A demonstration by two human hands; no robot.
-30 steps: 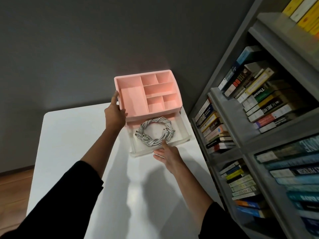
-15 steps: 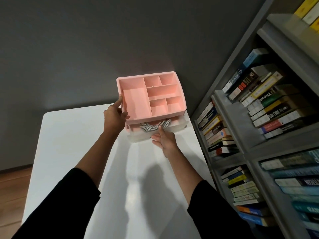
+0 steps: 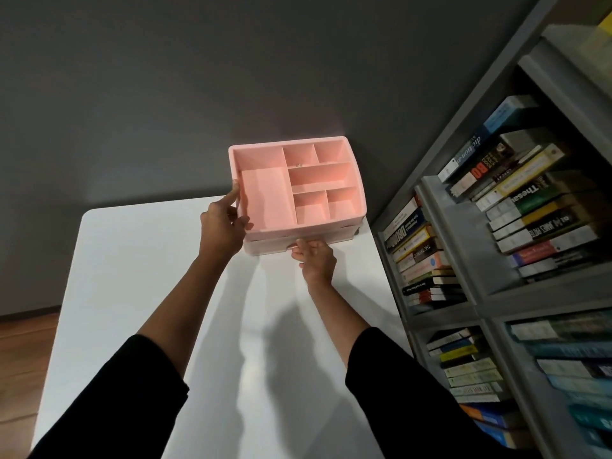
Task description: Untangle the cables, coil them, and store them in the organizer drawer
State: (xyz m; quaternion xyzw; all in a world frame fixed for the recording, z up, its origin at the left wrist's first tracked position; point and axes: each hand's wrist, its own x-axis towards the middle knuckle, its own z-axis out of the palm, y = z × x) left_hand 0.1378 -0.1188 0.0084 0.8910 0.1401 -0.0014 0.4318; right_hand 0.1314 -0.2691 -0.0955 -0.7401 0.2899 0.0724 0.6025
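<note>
A pink organizer (image 3: 361, 180) with several open top compartments stands at the far end of the white table (image 3: 139, 293), against the grey wall. Its translucent drawer (image 3: 334, 238) lies pushed in under the pink top. The coiled cable is hidden inside. My left hand (image 3: 223, 223) holds the organizer's left front corner, thumb on the rim. My right hand (image 3: 314, 258) presses its fingertips against the drawer front at the middle.
A grey bookshelf (image 3: 463, 246) full of stacked books stands right beside the table's right edge, close to the organizer. Wooden floor (image 3: 23, 332) shows at the left. A tiny object (image 3: 298, 165) lies in one top compartment.
My right hand pushed the drawer in from wide open to shut, and the striped cable coil went out of sight. My left hand stayed on the organizer's left side.
</note>
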